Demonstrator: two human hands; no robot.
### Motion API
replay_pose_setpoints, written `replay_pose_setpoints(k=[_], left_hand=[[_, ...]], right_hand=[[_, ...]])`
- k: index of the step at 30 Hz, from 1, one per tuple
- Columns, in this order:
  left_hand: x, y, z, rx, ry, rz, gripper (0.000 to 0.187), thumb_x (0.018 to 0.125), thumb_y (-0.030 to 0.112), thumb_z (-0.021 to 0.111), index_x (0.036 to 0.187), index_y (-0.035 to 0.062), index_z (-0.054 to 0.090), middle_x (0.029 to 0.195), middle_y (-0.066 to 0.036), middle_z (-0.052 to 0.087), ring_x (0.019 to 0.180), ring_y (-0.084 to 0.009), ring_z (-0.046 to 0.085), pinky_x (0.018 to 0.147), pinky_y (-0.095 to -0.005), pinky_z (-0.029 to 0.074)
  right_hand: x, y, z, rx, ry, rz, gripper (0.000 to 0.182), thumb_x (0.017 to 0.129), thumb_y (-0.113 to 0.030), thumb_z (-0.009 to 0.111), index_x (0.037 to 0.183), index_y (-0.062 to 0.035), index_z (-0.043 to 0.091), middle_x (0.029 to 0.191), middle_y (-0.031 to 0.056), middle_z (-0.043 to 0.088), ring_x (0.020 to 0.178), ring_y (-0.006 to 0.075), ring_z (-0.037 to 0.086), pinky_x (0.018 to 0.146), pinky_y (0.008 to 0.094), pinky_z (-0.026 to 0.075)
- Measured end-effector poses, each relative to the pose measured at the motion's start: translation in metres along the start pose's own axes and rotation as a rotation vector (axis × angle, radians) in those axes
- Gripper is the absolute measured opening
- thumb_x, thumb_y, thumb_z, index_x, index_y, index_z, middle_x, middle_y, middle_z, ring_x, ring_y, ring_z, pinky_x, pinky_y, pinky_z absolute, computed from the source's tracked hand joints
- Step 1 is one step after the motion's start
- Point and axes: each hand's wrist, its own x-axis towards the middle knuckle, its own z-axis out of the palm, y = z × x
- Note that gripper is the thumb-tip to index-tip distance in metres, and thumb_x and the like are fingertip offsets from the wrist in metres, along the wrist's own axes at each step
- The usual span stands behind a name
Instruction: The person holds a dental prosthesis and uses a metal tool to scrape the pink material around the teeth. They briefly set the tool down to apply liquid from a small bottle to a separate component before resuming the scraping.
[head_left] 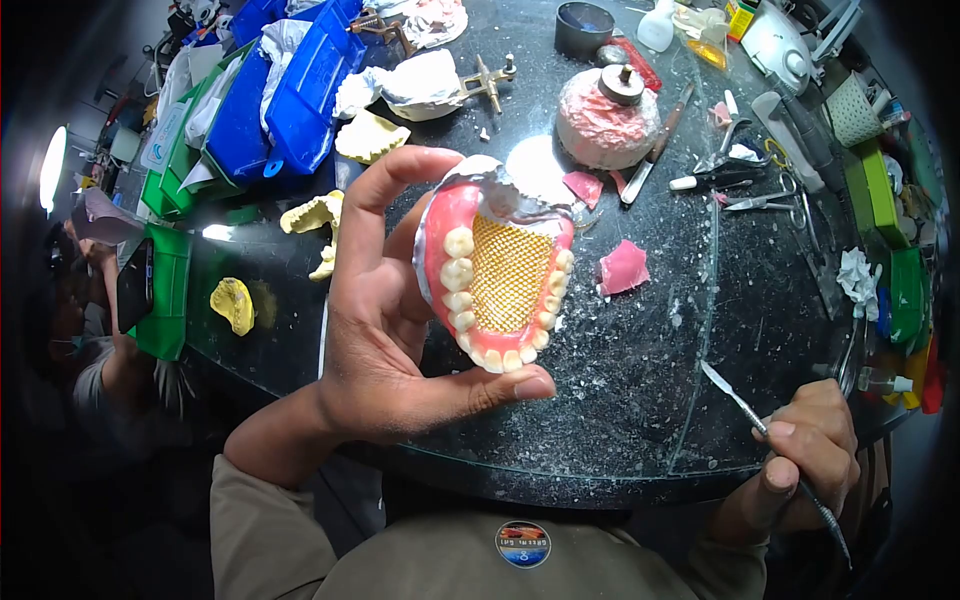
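Note:
My left hand (385, 310) grips an upper denture (510, 345) between thumb and fingers, raised above the table. The denture has pink wax gums, a row of white teeth and a gold mesh plate (512, 275) across its palate. Greyish-white material shows along its far edge. In my right hand (805, 455), lower right, a metal wax carver (740, 400) is held like a pen. Its flat blade points up and left, apart from the denture. A pink wax piece (624, 268) lies on the table just right of the denture.
Beyond the denture stands a pink-smeared round pot with a metal burner top (620, 85). A knife (657, 145) and scissors (765, 200) lie to the right. Yellowish casts (233, 306) are scattered on the left, near blue bins (310, 80). White debris speckles the dark table (600, 420).

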Motion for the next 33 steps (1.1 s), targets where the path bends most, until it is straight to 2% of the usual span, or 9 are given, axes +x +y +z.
replay_pose_setpoints(k=[7,17,27,33], left_hand=[[0.0,-0.0005,-0.0008,0.005,-0.011,0.009,0.104,0.055,0.024,0.086,0.13,-0.0082,0.022,0.134,-0.011,0.026,0.097,-0.0254,0.058,0.081,-0.0359,0.054],[-0.0007,-0.0069,-0.0054,-0.004,-0.073,0.061,0.117,0.054,0.022,0.087,0.135,0.0005,0.005,0.127,-0.017,0.038,0.099,-0.0259,0.058,0.082,-0.037,0.053],[-0.0013,-0.0072,-0.0038,0.003,-0.049,0.085,0.113,0.054,0.023,0.086,0.135,-0.0022,0.011,0.128,-0.016,0.037,0.097,-0.0256,0.059,0.082,-0.0358,0.053],[-0.0019,-0.0054,-0.0036,0.003,-0.04,0.044,0.117,0.054,0.022,0.087,0.135,0.0012,0.005,0.123,-0.019,0.044,0.094,-0.0264,0.06,0.081,-0.036,0.053]], right_hand=[[0.0001,-0.0002,0.0001,0.0,0.003,0.004,0.032,0.09,-0.034,0.049,0.083,-0.0029,0.05,0.057,0.0048,0.046,0.048,0.0137,0.041,0.046,0.0277,0.032],[0.0003,-0.0008,0.0047,-0.052,0.067,-0.026,0.032,0.09,-0.034,0.049,0.082,-0.0025,0.05,0.057,0.0049,0.046,0.047,0.0138,0.041,0.045,0.0278,0.031],[0.0004,-0.0013,0.0055,-0.052,0.074,-0.02,0.033,0.09,-0.034,0.049,0.082,-0.0026,0.05,0.057,0.0053,0.046,0.047,0.0137,0.041,0.045,0.0279,0.032],[0.0006,-0.0008,0.0044,-0.048,0.06,-0.026,0.032,0.09,-0.034,0.048,0.082,-0.0026,0.049,0.057,0.0055,0.046,0.047,0.0137,0.041,0.045,0.0279,0.032]])
